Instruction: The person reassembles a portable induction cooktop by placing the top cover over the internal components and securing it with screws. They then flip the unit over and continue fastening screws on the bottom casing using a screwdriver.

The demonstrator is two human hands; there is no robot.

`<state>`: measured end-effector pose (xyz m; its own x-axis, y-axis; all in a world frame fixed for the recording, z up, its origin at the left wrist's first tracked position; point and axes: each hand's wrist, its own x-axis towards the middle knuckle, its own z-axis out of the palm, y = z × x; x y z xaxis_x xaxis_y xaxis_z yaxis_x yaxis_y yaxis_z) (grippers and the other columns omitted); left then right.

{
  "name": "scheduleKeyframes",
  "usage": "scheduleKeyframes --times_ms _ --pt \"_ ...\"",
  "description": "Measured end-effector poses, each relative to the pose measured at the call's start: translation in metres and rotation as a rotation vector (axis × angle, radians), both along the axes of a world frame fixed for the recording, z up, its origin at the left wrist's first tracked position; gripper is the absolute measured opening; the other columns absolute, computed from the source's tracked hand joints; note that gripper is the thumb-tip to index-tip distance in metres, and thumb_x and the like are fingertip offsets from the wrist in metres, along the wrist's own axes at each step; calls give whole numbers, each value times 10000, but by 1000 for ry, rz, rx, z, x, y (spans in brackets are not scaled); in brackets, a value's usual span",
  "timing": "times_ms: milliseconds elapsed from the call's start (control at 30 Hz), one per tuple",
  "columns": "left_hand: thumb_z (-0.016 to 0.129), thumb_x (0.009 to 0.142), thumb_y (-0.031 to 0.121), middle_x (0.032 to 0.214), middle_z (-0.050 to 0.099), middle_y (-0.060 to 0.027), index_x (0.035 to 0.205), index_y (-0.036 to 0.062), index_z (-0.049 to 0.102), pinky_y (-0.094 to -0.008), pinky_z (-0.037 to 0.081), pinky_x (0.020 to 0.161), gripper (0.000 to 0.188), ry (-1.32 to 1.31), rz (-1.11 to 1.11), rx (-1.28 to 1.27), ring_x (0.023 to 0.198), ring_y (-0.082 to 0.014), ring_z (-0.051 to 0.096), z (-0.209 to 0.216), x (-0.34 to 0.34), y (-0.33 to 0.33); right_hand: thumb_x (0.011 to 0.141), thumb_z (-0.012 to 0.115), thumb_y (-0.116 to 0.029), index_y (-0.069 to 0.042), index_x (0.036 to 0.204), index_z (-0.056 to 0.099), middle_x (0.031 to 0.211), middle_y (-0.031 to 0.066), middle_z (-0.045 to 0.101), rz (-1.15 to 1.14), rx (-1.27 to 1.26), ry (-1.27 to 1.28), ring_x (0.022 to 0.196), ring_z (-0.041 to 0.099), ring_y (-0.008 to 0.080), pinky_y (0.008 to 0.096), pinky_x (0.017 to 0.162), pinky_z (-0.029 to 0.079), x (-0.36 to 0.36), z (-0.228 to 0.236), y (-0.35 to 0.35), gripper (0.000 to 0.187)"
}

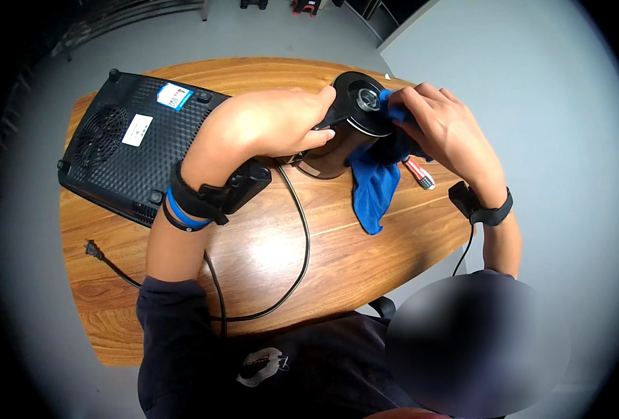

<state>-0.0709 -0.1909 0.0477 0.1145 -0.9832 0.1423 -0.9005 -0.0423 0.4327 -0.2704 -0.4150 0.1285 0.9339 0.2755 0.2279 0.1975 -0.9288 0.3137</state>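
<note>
A jug with a dark see-through body and a round black lid stands at the table's far side. A clear round piece is set in the middle of the lid. My left hand is closed around the jug's black handle side, its fingertips at the lid's edge. In my right hand is a blue cloth, pressed against the right side of the lid. Part of the cloth hangs down beside the jug onto the table. The jug's lower body is partly hidden by the cloth and my left hand.
A black appliance with a fan grille and rubber feet lies underside up at the left. Its black cord loops across the wooden table, with the plug near the left edge. A red-and-white stick-shaped object lies by the cloth.
</note>
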Motion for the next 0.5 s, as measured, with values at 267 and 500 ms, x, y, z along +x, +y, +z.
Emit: scheduleKeyframes --times_ms 267,500 --pt "646 1125 404 997 734 -322 1292 -14 516 -567 567 865 468 28 6 -17 969 -527 712 -2 0 -3 1022 793 -151 -108 1316 675 1142 165 729 -21 423 -49 1001 707 417 509 922 573 40 -7 -36 320" --pt "676 1107 416 1054 727 -320 1254 -38 568 -556 563 913 489 31 5 11 1017 -520 703 1 4 1 952 858 -149 -72 1210 731 1053 127 733 229 244 51 1025 702 371 475 853 593 39 -11 22 298"
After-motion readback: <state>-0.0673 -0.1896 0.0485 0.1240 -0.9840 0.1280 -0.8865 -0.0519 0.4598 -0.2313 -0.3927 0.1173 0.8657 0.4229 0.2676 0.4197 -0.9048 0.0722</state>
